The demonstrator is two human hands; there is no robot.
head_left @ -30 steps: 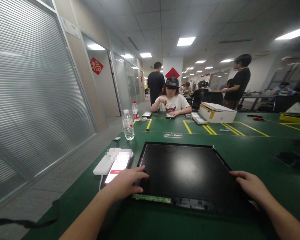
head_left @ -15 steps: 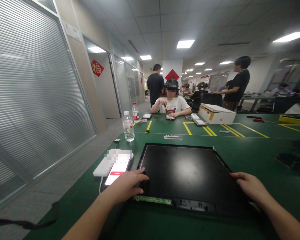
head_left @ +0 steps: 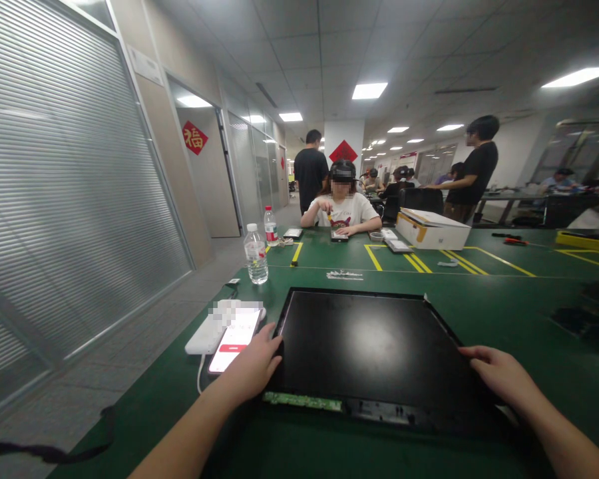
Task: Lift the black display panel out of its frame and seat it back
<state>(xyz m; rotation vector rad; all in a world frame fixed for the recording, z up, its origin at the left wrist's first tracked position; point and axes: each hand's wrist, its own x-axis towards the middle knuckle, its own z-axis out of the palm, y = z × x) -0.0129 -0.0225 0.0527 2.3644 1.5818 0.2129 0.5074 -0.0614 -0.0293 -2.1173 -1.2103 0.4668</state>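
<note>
A black flat screen panel (head_left: 369,346) lies face up on the green table, with a green circuit strip (head_left: 302,401) along its near edge. At the panel's left edge is my left hand (head_left: 254,362), its fingers curled against the side and partly hidden. My right hand (head_left: 499,372) grips the right edge, thumb on top and the other fingers out of sight below. A lit phone (head_left: 234,339) rests beside my left hand, partly on a white device (head_left: 202,336) with a cable.
Two water bottles (head_left: 256,256) stand beyond the phone. Across the green table (head_left: 519,299), a person in a white shirt (head_left: 362,211) works on a small device. A white box (head_left: 432,233), pliers and a yellow tray (head_left: 584,239) lie at the far right.
My left hand has moved left off the panel's top surface to its left edge, and its fingers have drawn closer together. My right hand stays at the right edge.
</note>
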